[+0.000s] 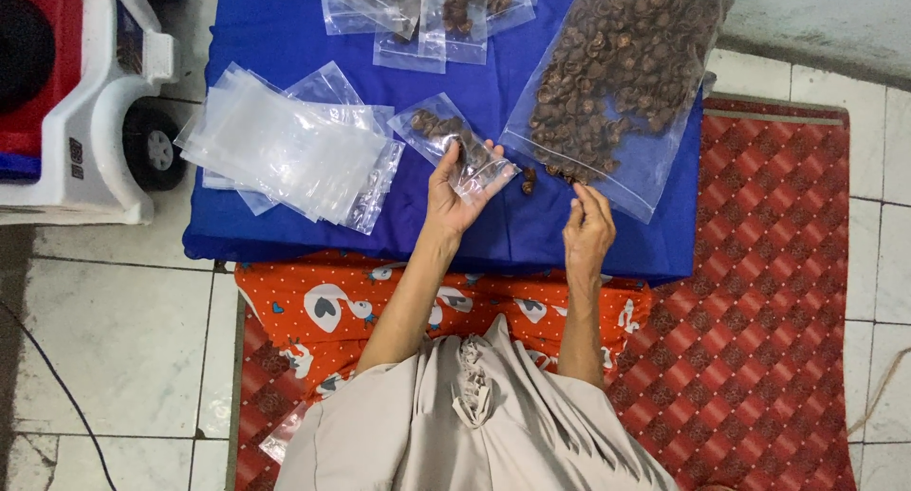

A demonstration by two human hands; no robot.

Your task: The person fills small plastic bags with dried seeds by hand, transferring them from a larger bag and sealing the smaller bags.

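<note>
My left hand (458,193) holds a small clear zip bag (454,142) with several brown dried pieces inside, its mouth turned toward the right. My right hand (588,227) rests on the blue cloth (493,235) with its fingers pinched together at the open mouth of a large clear bag (617,83) full of the same brown pieces. A few loose pieces (529,180) lie on the cloth between the two hands. Whether the right fingers hold a piece cannot be told.
A stack of empty clear zip bags (285,149) lies at the left of the cloth. Several filled small bags (427,12) lie at the far edge. A white and red toy car (85,102) stands left. Red patterned mat (769,292) and orange cloth (332,306) cover the tiled floor.
</note>
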